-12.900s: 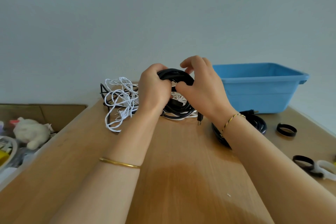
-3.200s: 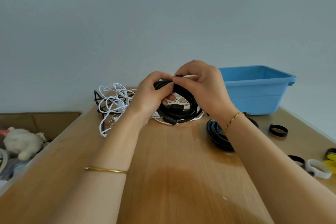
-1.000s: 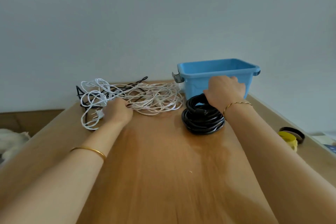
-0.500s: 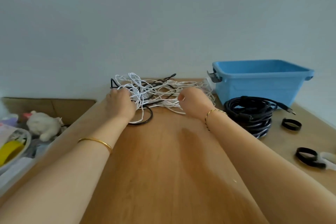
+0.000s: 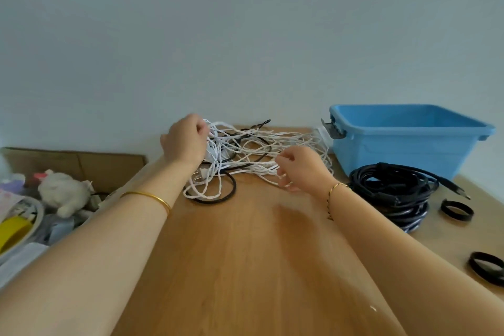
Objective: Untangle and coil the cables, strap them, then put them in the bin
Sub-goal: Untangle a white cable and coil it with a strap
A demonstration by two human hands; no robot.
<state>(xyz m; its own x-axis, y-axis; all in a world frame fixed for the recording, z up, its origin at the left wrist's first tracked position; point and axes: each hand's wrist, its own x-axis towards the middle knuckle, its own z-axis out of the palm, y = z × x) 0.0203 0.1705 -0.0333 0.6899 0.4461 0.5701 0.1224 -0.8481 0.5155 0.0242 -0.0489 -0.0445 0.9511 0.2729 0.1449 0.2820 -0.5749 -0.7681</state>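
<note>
Both hands are buried in a tangle of thin white cords (image 5: 272,144) at the far middle of the wooden surface (image 5: 245,267). The left hand (image 5: 185,142) has its fingers curled into the strands at the far-left edge of the heap. The right hand (image 5: 300,169) pinches a few strands at the near-right edge, so the two hands are well apart with the mess stretched between them. A thin black cable (image 5: 218,199) threads through the white cords and loops out at the near left.

By my reading, the work is partway done. A thick black cable wound into a coil (image 5: 392,188) lies on the surface just in front of the blue plastic bin (image 5: 403,144) at the far right, not yet inside it, and I cannot tell whether a strap holds it. Two black strap rings (image 5: 456,210) lie unused to the right of that coil. No cable shows in the part of the bin that can be seen. Left to do: separate the white and black cords, coil and strap each, then bin everything.
</note>
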